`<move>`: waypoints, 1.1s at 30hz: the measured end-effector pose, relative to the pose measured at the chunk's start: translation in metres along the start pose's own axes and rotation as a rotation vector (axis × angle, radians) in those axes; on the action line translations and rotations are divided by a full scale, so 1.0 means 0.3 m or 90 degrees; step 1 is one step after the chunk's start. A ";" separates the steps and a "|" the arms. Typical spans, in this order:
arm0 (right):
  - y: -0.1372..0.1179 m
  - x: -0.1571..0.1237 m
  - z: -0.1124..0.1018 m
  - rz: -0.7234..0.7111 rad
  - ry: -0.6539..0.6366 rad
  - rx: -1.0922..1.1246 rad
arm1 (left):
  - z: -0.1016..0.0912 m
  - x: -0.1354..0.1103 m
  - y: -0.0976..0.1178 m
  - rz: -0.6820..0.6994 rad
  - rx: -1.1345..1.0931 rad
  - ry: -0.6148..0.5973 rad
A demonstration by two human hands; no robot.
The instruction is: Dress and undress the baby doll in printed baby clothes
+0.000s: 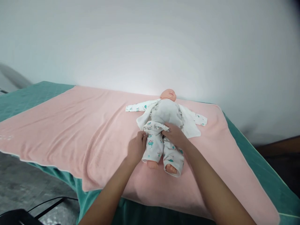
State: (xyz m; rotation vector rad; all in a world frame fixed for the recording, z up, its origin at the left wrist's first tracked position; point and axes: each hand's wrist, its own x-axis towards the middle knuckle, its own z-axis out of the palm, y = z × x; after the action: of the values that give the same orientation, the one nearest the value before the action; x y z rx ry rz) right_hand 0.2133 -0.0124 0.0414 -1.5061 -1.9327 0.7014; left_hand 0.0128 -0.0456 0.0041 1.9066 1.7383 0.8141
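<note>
A baby doll [168, 94] lies on its back, its head toward the wall. White printed trousers [153, 142] cover its legs, with both feet showing at the cuffs. My left hand [137, 145] pinches the trousers at the waist on the left side. Fingers of my right hand [174, 133] are closed on the waistband near the middle. Above the waistband, the doll's white cloth torso [167, 111] is bare. An open white jacket [191, 123] with printed sleeves is on its arms, the front flaps spread to both sides.
Under the doll a pink blanket [105, 125] is spread over a green sheet [35, 95]. A pale wall [150, 43] rises behind. At the lower left are the grey floor [30, 178] and a dark object with a thin bar [50, 208].
</note>
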 end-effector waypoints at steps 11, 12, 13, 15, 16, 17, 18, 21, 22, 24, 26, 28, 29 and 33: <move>-0.034 0.067 -0.158 -0.007 -0.250 0.120 | -0.097 0.167 0.089 0.118 -0.229 0.131; -0.034 0.084 -0.181 -0.003 -0.287 0.150 | -0.111 0.211 0.119 0.129 -0.268 0.106; -0.031 0.100 -0.196 0.000 -0.313 0.187 | -0.122 0.257 0.148 0.127 -0.303 0.047; -0.012 0.126 -0.206 0.000 -0.333 0.281 | -0.139 0.344 0.197 0.129 -0.325 -0.140; 0.004 0.134 -0.201 -0.001 -0.335 0.331 | -0.145 0.380 0.214 0.141 -0.312 -0.247; 0.023 0.139 -0.192 -0.001 -0.334 0.379 | -0.151 0.409 0.226 0.159 -0.286 -0.345; 0.045 0.141 -0.181 0.001 -0.335 0.423 | -0.157 0.432 0.231 0.177 -0.256 -0.425; 0.103 0.144 -0.151 0.016 -0.352 0.507 | -0.169 0.466 0.221 0.196 -0.195 -0.548; 0.114 0.146 -0.145 0.021 -0.358 0.519 | -0.171 0.470 0.213 0.192 -0.188 -0.570; 0.122 0.151 -0.137 0.021 -0.355 0.520 | -0.171 0.474 0.198 0.194 -0.177 -0.611; 0.115 0.156 -0.134 0.011 -0.340 0.503 | -0.165 0.476 0.184 0.222 -0.178 -0.641; 0.100 0.158 -0.133 0.005 -0.334 0.482 | -0.154 0.475 0.169 0.254 -0.214 -0.662; 0.093 0.157 -0.133 0.005 -0.335 0.474 | -0.148 0.473 0.161 0.256 -0.253 -0.664; 0.077 0.148 -0.135 -0.016 -0.324 0.467 | -0.120 0.461 0.127 0.195 -0.438 -0.611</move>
State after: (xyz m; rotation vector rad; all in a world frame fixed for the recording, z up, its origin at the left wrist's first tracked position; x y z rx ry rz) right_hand 0.2495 0.0380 0.0587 -0.8881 -1.7067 1.6822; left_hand 0.0221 0.0841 0.0744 1.6348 0.5092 0.3753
